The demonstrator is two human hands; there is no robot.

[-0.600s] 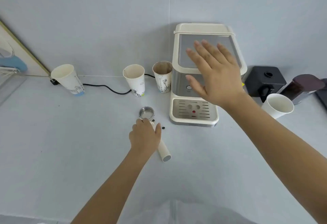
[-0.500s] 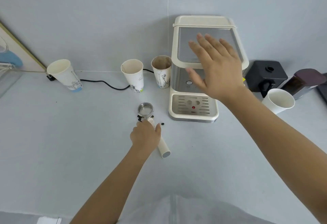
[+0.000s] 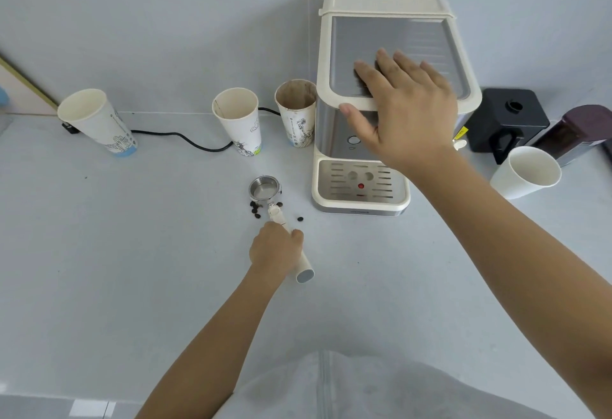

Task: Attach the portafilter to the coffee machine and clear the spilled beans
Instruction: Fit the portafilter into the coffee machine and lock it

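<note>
Two hands in view. My left hand (image 3: 276, 248) is curled over the portafilter (image 3: 265, 188) handle, fingers closed round the white grip where it lies on the grey counter (image 3: 99, 253). Portafilter: round metal basket, shiny, looks empty inside; short metal neck, then a long cream-white handle w/ a flat grey end cap pointing toward me. It sits just left of the coffee machine (image 3: 390, 4), not attached, basket end toward the wall.

Spilled beans (image 3: 255, 210): a few dark beans around the neck of the portafilter, most on its left, one on its right, one more (image 3: 300, 219) a bit apart to the right.

My right hand (image 3: 404, 110) is spread flat, fingers apart, palm down over the machine's front top edge; fingertips over the grey top plate, thumb at the cream rim. Can't tell if it presses or only hovers.

Machine: cream body, steel front, slotted drip tray w/ a red dot.

Writing: small text on the machine's base strip, too small to read. Three paper cups (image 3: 238, 117) left of the machine carry line-drawn prints; lettering unreadable. Plain white cup (image 3: 526, 171) on the right, near a black box (image 3: 506, 120).
</note>
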